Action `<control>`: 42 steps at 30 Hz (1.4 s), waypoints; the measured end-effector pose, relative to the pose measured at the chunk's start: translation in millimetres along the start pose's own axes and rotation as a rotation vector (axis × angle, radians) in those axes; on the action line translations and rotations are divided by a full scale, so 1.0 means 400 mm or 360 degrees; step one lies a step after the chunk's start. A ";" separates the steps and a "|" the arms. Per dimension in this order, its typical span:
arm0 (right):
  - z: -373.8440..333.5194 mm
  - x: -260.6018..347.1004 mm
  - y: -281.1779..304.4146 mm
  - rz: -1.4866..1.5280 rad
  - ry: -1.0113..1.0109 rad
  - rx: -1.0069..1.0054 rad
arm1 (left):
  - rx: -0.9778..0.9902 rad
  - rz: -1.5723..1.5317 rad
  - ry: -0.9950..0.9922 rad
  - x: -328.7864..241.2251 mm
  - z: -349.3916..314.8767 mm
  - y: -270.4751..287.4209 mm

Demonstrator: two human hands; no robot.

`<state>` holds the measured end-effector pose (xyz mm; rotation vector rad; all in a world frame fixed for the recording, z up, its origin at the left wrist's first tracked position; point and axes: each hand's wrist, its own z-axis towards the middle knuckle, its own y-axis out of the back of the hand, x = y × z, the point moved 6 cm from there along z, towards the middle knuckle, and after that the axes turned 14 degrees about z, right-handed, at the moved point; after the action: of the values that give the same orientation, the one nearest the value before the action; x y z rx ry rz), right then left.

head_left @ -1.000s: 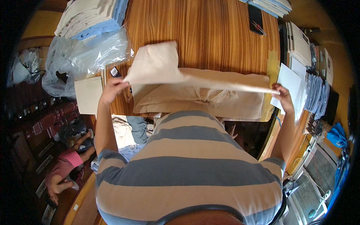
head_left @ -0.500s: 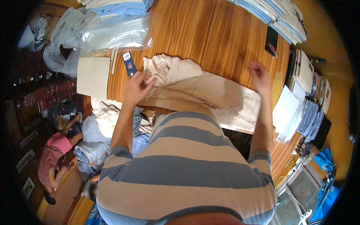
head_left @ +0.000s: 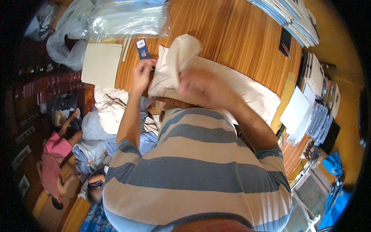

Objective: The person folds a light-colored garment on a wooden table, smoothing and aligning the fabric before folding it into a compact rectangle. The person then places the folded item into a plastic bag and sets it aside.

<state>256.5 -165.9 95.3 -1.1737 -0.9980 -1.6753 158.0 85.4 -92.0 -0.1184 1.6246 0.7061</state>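
A beige garment (head_left: 247, 89) lies across the wooden table (head_left: 239, 34), its left end folded up into a thick wad. My left hand (head_left: 142, 73) presses on the left edge of that fold, fingers bent on the cloth. My right hand (head_left: 201, 87) is blurred with motion and grips the folded-over part near the middle. A small blue tag (head_left: 142, 49) lies on the table just beyond my left hand.
A cream card sheet (head_left: 101, 64) overhangs the table's left edge. Clear plastic bags (head_left: 127, 19) lie at the back left, stacks of folded blue items (head_left: 290, 19) at the back right, white paper (head_left: 295, 112) at the right. A person in pink (head_left: 58, 150) sits on the floor among clothes.
The garment, held spread out a second ago, has been laid down. My right hand has swept from the far right end to the middle, folding the cloth leftward over itself.
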 end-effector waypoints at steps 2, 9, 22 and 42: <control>-0.083 0.041 -0.118 0.0352 -0.0063 0.0542 | 0.0040 -0.0059 0.0421 -0.038 0.045 0.030; -0.403 -0.055 0.057 0.0306 -0.0534 -0.0616 | 0.0104 0.1114 -0.0478 -0.268 0.002 -0.099; -1.057 -0.110 0.228 -0.1414 -0.0788 -0.0819 | 0.0664 0.1433 -0.1064 -0.233 -0.237 -0.302; -0.931 -0.234 0.277 -0.1717 -0.1034 -0.1359 | 0.0794 0.1931 -0.1051 -0.242 -0.110 -0.351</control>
<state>271.0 -529.1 -70.3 -2.0179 -1.5308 -2.8265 204.0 -80.2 -54.0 1.4150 1.0426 1.0355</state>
